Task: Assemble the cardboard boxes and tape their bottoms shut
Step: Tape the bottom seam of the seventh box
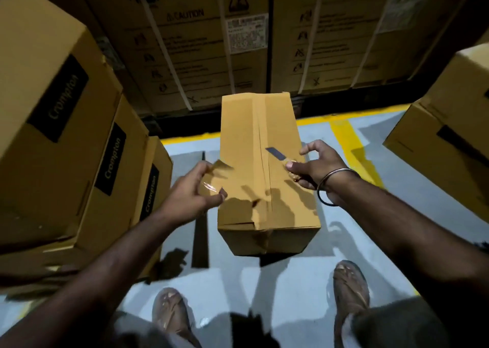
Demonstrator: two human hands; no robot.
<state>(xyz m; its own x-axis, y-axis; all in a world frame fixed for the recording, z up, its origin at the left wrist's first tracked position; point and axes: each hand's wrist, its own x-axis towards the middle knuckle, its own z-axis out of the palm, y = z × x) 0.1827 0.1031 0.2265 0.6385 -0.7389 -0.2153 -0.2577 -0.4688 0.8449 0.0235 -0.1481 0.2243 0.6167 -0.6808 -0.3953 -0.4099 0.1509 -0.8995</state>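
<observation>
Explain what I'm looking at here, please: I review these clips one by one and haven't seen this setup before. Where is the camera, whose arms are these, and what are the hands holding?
There is no machine here. One wide-angle camera sits on a person's head and looks down, so the arms and the sandalled feet are the wearer's own. In front of them a plain cardboard box stands on a grey floor with yellow lines. Clear tape seems to run along the seam of its top face. The right hand, with a bangle on its wrist, grips a small knife whose blade lies over that seam. The left hand pinches a loose piece of clear tape beside the box. Printed cartons are stacked on the left, more on the right and behind.
</observation>
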